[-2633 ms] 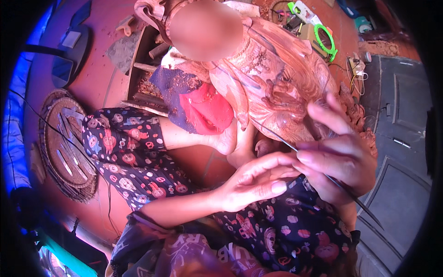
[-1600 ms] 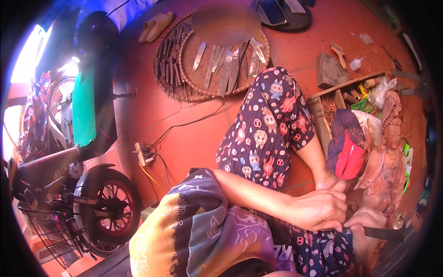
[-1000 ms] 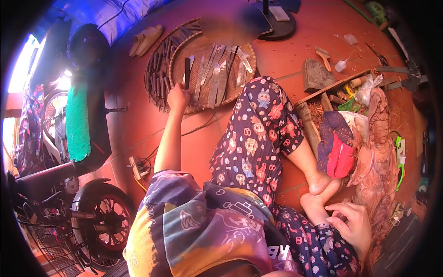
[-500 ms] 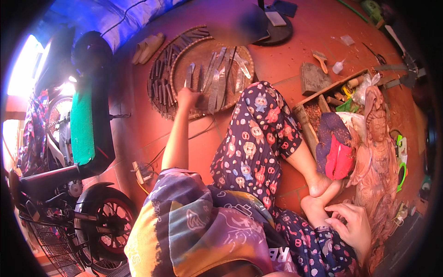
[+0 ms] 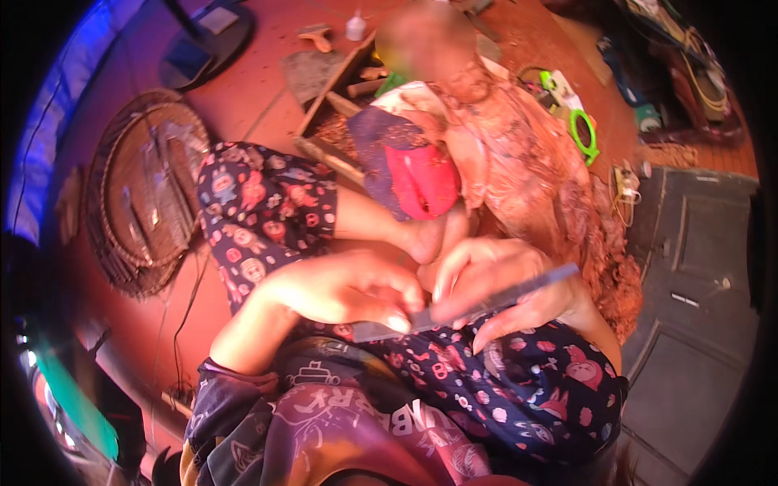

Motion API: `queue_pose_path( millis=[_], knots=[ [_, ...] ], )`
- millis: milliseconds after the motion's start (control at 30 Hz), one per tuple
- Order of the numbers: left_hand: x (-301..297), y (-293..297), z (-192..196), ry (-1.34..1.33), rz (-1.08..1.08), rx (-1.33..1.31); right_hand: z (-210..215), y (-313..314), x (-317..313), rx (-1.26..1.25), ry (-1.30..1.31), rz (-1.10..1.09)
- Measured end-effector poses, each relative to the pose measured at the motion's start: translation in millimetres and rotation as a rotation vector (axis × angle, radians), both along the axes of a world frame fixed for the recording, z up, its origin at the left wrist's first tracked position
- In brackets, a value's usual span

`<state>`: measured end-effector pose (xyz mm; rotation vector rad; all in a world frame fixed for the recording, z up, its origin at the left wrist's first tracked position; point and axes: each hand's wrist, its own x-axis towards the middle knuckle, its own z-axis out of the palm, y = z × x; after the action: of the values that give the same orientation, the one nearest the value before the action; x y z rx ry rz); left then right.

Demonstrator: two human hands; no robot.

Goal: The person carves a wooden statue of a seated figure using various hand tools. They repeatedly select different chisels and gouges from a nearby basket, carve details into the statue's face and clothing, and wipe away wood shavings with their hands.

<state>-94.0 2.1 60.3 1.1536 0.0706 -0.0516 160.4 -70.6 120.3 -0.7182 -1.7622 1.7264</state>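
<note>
In front of my lap, both hands are on a long, flat, dark carving chisel (image 5: 551, 279), tilted up to the right and smeared by motion. My left hand (image 5: 344, 290) pinches its lower left end between thumb and fingers. My right hand (image 5: 519, 275) is curled round its middle and right part, the fingers partly hidden by it. Beyond my hands lies a carved reddish wooden statue (image 5: 519, 146), beside my bare foot. Red cloth (image 5: 421, 182) and dark, shaving-covered cloth (image 5: 373, 134) are bunched against the statue.
At the left, a round woven tray (image 5: 109, 186) holds several dark tools. A wooden box (image 5: 328, 101) with shavings stands ahead, near a brush (image 5: 316, 36) and a white bottle (image 5: 355, 26). A green ring (image 5: 582, 136) lies beyond the statue; a dark panel (image 5: 689, 324) is at the right.
My left hand has come from the woven tray to my lap, bringing the chisel. My right hand has left my foot and taken hold of it too. The view has swung right.
</note>
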Motion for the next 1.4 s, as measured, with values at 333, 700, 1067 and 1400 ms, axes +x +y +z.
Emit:
queue_pose_path(
  millis=[333, 700, 1067, 1400],
  knots=[
    [74.9, -36.7, -46.6, -0.228, -0.121, -0.978, 38.0, -37.2, 27.8, 0.350, -0.303, -0.278],
    [130.1, -53.1, -13.4, -0.342, 0.314, -0.752, 7.7, -20.3, 42.2, 0.872, -0.691, -0.812],
    [141.5, -44.9, 8.3, -0.247, 0.446, -0.892, -16.3, -4.5, 33.6, 0.884, -0.614, -0.876],
    [144.5, -46.3, 5.7, -0.270, 0.451, -0.949, -8.8, -8.0, 35.0, 0.789, -0.701, -0.864]
  ],
)
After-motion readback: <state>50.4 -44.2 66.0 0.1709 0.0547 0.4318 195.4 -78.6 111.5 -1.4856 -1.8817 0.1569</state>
